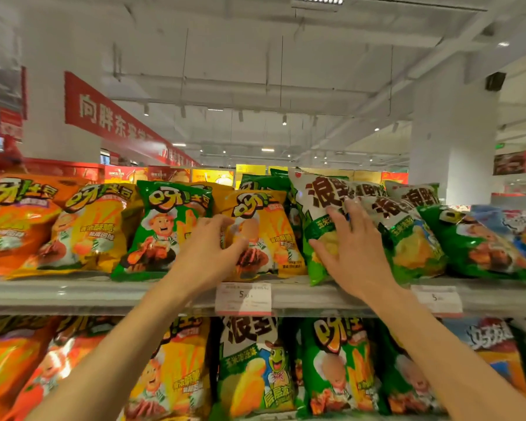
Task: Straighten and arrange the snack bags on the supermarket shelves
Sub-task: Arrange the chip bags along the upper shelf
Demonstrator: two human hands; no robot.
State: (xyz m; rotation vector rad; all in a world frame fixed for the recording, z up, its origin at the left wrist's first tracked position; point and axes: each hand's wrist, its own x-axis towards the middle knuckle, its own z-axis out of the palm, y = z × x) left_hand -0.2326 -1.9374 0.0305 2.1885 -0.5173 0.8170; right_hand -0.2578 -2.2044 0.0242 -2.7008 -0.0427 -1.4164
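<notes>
Snack bags stand in a row on the top shelf point(104, 294). My left hand point(208, 253) reaches up between a green chip bag point(161, 220) and a yellow chip bag point(264, 220); its fingers curl against the yellow bag's left edge, and I cannot tell whether they grip it. My right hand point(354, 250) lies flat, fingers spread, on the front of a white-and-green corn snack bag point(316, 205) that leans to the left. More white-and-green bags point(407, 226) lean behind it to the right.
Orange point(12, 220) and yellow point(94, 226) bags fill the shelf's left part; green point(474, 241) and blue point(520, 229) bags lie tilted at the right. Price tags point(243, 297) hang on the shelf edge. A lower shelf holds further bags point(252, 369). A white pillar point(453, 132) stands behind.
</notes>
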